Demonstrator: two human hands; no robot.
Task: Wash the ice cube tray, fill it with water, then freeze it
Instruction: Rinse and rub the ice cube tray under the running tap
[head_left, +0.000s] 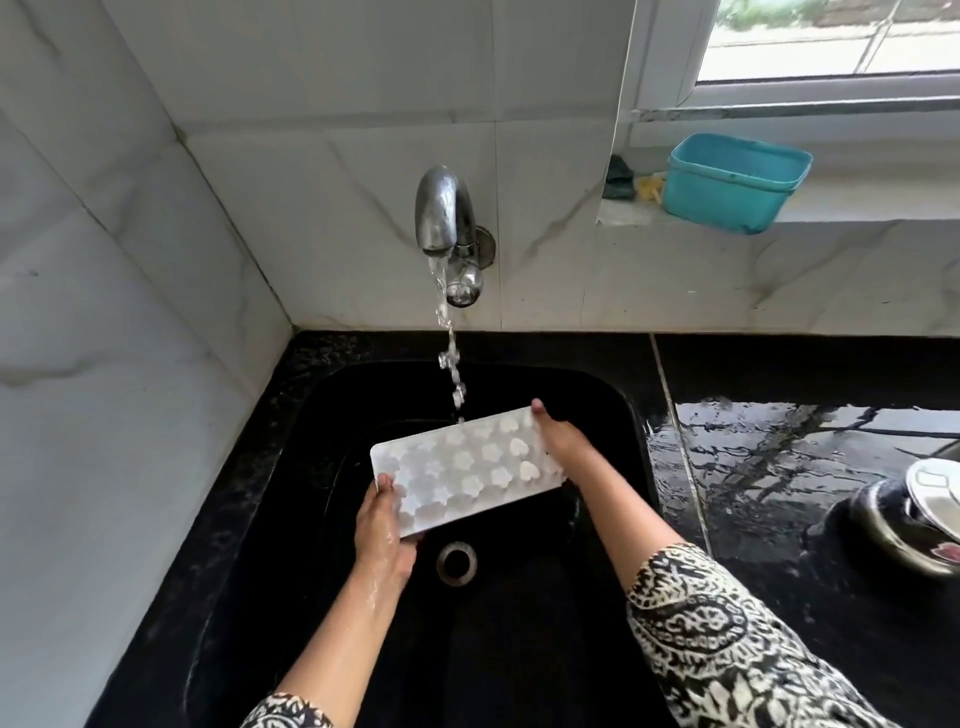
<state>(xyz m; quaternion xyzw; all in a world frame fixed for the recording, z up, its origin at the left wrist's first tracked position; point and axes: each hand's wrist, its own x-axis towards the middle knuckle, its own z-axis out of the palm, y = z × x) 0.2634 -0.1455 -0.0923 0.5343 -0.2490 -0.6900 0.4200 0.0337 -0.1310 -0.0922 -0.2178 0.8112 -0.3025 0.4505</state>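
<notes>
My left hand (384, 535) and right hand (558, 441) clasp the ends of a white, flower-moulded plastic ice cube tray (467, 467). Water (451, 356) from a curved chrome tap (444, 218) strikes its far edge.

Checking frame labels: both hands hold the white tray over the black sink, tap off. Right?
No: the tap is running, water landing on the white tray, per the head view. The left hand and right hand do hold it over the black sink.
</notes>
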